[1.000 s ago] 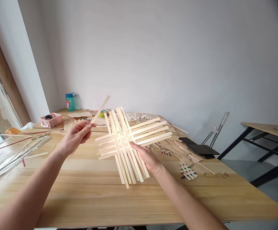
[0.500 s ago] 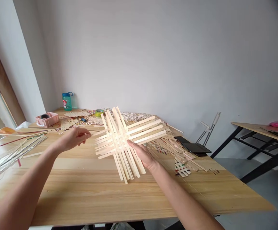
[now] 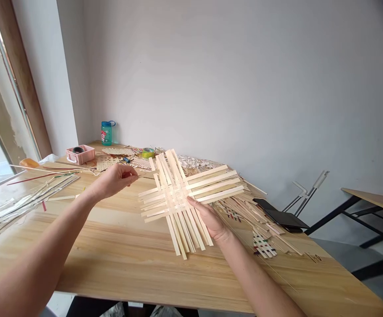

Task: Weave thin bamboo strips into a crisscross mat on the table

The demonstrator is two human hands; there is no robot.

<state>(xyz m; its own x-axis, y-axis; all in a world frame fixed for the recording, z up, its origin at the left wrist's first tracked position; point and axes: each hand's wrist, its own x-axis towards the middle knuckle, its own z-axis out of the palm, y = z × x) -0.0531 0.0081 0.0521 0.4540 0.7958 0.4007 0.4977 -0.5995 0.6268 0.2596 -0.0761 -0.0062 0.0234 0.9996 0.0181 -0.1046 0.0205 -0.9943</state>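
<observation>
A cross-shaped weave of pale bamboo strips [image 3: 178, 196] is held up over the table, its loose strip ends fanning out on all sides. My right hand [image 3: 209, 218] grips it at the lower right of the woven centre, thumb on top and fingers hidden behind. To the left, my left hand [image 3: 121, 179] is closed in a pinch on the end of a thin pale strip [image 3: 147, 174]. That strip reaches toward the weave's upper left arm; whether its far end is inside the weave I cannot tell.
Loose strips [image 3: 29, 202] lie at the left, and a heap of strips [image 3: 250, 211] at the right beside a black tablet [image 3: 280, 214]. A small coloured weave [image 3: 263, 245] rests nearby. Behind are a pink basket [image 3: 81, 155], a teal bottle [image 3: 106, 133] and yellow-green tape [image 3: 148, 152].
The camera view has swung left, so everything sits further right. My left hand with its strip has risen a little relative to the weave. My right hand keeps its hold.
</observation>
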